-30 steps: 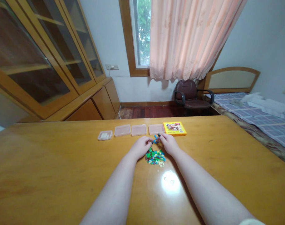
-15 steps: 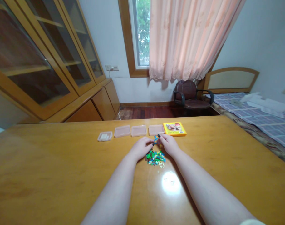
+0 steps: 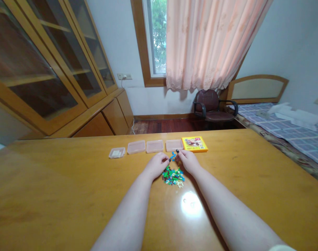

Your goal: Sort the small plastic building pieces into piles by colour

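A pile of tiny toy bricks point(image 3: 173, 176), mostly green, blue and cream, lies on the table between my forearms. Just beyond it, several blue bricks point(image 3: 172, 156) sit apart from the pile, between my two hands. My left hand point(image 3: 157, 164) rests at the pile's left edge with fingers curled and thumb tip close to the blue bricks; anything pinched there is too small to make out. On the other side, my right hand point(image 3: 189, 161) reaches in with its thumb beside the blue bricks. Its other fingers are mostly hidden, near small brownish and yellow bits.
Beyond my hands stand several shallow clear plastic trays point(image 3: 155, 146) in a row; the leftmost tray point(image 3: 111, 153) holds white pieces. A yellow printed box point(image 3: 195, 144) lies at the row's right end. Past the wooden table's far edge point(image 3: 148, 135) is an office chair point(image 3: 211, 104).
My left thumb has drawn back slightly from the blue bricks, which now show more clearly between my hands. My right hand has barely moved.
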A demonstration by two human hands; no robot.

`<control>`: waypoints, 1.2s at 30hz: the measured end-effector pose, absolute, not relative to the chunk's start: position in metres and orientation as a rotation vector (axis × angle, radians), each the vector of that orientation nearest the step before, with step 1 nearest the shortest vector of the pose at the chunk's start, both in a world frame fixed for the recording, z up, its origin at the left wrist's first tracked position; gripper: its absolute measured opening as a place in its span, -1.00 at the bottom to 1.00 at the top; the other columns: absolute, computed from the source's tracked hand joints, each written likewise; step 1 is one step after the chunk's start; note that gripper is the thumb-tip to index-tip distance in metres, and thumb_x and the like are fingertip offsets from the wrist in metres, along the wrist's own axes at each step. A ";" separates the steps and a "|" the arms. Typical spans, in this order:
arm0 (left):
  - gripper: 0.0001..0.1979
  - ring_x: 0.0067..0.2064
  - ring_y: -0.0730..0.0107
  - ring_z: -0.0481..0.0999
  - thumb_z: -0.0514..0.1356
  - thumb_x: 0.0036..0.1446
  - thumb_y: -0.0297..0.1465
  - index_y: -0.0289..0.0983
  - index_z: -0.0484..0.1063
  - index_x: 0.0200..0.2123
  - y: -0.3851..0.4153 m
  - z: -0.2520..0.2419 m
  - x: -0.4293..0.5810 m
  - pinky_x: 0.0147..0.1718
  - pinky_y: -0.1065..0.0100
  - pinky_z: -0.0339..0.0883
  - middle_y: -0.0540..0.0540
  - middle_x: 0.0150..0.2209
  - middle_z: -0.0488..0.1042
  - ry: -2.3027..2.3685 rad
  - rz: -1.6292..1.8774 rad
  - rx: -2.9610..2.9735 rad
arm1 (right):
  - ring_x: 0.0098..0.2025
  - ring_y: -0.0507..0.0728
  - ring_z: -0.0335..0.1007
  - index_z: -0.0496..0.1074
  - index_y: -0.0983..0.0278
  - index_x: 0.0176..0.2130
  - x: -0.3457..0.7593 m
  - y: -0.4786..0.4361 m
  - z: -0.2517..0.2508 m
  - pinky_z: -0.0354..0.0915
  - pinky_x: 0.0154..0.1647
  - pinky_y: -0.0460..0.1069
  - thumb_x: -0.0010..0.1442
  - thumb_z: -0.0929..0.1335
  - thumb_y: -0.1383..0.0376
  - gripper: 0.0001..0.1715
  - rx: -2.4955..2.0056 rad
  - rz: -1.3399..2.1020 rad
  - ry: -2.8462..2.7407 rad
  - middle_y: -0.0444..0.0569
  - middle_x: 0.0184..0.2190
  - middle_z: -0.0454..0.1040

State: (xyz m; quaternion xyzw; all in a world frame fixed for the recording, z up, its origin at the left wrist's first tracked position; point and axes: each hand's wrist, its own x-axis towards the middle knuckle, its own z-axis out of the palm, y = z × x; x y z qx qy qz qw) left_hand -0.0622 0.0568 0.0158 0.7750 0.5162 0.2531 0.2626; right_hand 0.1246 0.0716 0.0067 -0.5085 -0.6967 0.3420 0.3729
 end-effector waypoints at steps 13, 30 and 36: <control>-0.73 -0.06 0.29 0.39 0.11 0.08 -0.36 -0.19 0.52 -0.17 0.053 0.017 -0.064 0.00 0.29 0.25 -0.10 -0.06 0.40 1.238 0.644 2.075 | -0.45 0.09 0.34 0.37 0.29 -0.55 0.126 0.072 0.008 0.18 -0.37 -0.07 0.25 0.13 0.11 -0.49 -1.318 0.787 -1.768 -0.06 -0.56 0.44; -0.77 -0.20 0.33 0.42 0.06 0.09 -0.39 -0.27 0.49 -0.26 0.060 0.010 -0.061 -0.16 0.31 0.28 -0.10 -0.27 0.47 1.412 0.754 2.050 | -0.50 0.06 0.33 0.39 0.32 -0.52 0.119 0.064 0.006 0.21 -0.45 -0.09 0.22 0.18 0.17 -0.58 -1.120 1.051 -1.794 -0.08 -0.59 0.41; -0.76 -0.23 0.32 0.43 0.05 0.11 -0.34 -0.28 0.49 -0.30 0.060 0.010 -0.060 -0.20 0.32 0.27 -0.10 -0.29 0.49 1.423 0.732 2.049 | -0.50 0.06 0.34 0.41 0.32 -0.54 0.120 0.063 0.007 0.22 -0.45 -0.09 0.22 0.20 0.13 -0.55 -1.028 1.149 -1.797 -0.07 -0.60 0.42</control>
